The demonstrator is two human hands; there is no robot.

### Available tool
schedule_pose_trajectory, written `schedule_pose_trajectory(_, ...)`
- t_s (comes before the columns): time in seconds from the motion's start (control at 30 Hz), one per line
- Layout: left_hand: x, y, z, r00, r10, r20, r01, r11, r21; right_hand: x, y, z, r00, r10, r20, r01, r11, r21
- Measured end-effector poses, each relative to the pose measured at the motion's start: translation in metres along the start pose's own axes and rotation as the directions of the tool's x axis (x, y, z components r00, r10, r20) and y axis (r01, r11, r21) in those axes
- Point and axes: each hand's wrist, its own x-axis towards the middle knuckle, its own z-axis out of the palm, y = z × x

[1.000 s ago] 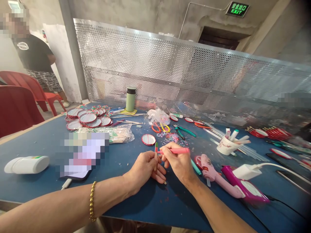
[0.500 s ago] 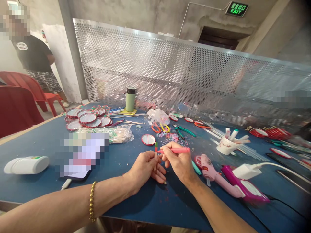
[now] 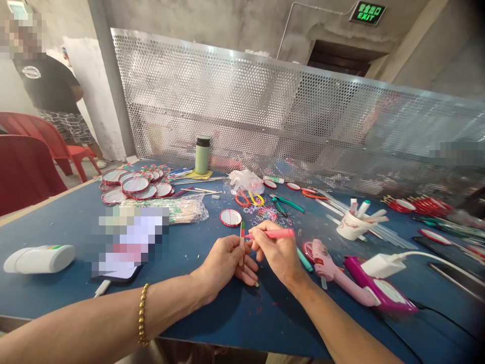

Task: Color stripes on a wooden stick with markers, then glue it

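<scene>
My left hand (image 3: 226,263) rests on the blue table (image 3: 56,222) and pinches a thin wooden stick (image 3: 242,237) whose upper end is coloured green and red. My right hand (image 3: 278,255) grips a pink marker (image 3: 273,234) with its tip against the stick's coloured end. Both hands are closed. A gold bead bracelet (image 3: 143,313) sits on my left wrist. Just beyond the hands lies a small round red-rimmed disc (image 3: 231,217).
A pink glue gun (image 3: 333,270), a purple device with a white plug (image 3: 382,288), a paper cup of markers (image 3: 352,225), pliers (image 3: 286,203), a pile of red-rimmed discs (image 3: 134,184), a bag of sticks (image 3: 185,210), a green flask (image 3: 202,154), a white bottle (image 3: 40,258), red chairs (image 3: 30,162) and a standing person (image 3: 53,96).
The view has shifted very slightly; my hands, the stick and the marker stay where they were.
</scene>
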Motion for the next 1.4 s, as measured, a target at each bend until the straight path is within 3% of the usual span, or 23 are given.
schedule_pose_trajectory(1.4,-0.0003,-0.0015,-0.0014,1.000,0.025,0.013,-0.025,1.000,0.000,-0.0008,-0.0008,0.0013,1.000,-0.006,0.007,0.006,1.000,-0.002)
